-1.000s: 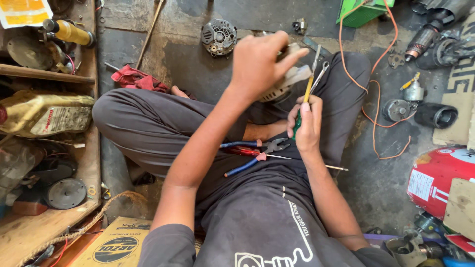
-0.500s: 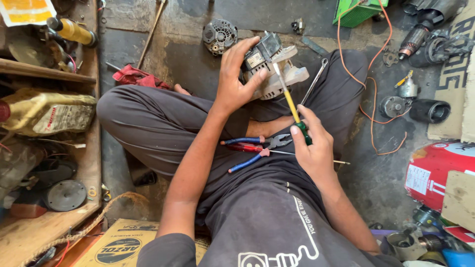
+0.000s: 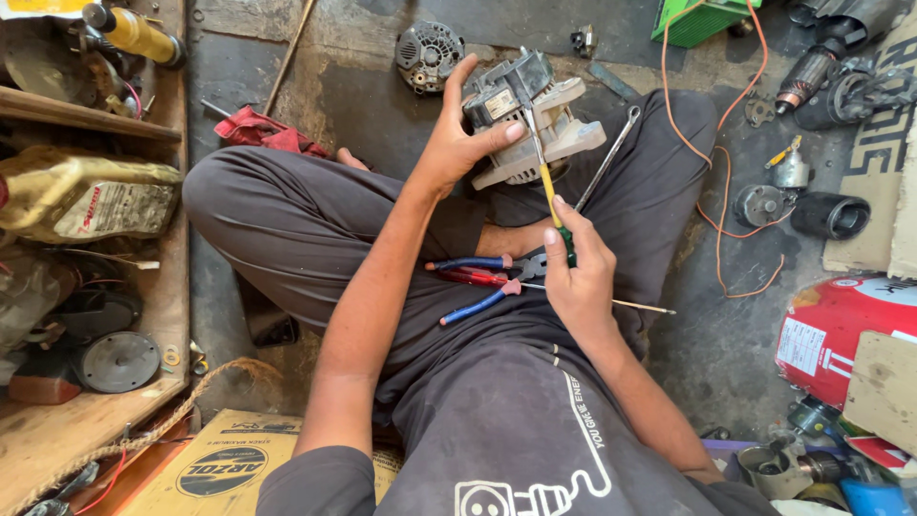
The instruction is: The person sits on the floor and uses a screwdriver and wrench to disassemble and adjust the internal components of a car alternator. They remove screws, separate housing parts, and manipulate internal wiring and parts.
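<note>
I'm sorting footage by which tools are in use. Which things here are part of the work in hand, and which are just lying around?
In hand:
left hand grips the alternator
right hand holds the yellow-green screwdriver, tip on the alternator

Lying about:
blue-handled pliers on the lap
spanner on the leg
second alternator on the floor
orange wire
red cloth
</note>
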